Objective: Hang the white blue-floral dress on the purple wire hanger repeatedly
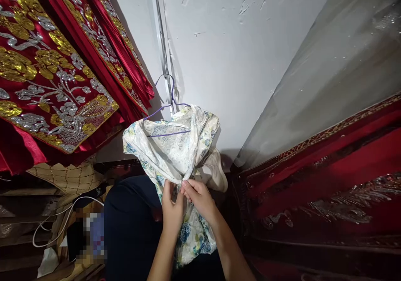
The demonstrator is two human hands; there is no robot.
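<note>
A white garment with blue and yellow flowers (193, 240) hangs from a purple wire hanger (172, 89). Its neckline gapes, so the inside of the back shows. At the lower end of the neckline, my left hand (172, 203) pinches the left front edge. Right beside it, my right hand (197, 195) pinches the other front edge, thumb and forefinger pressed together. The two edges meet between my fingertips. Whether a button or other fastener is there, I cannot make out. Below my hands, the garment's lower part drapes down between my forearms.
Red cloths with gold and silver sequins (67, 70) hang at upper left. A metal rail (161, 30) runs down the white wall (225, 64). A white shoe (216, 170) stands behind the garment. Plastic-covered red fabric (328, 181) fills the right. A white cable (67, 222) lies lower left.
</note>
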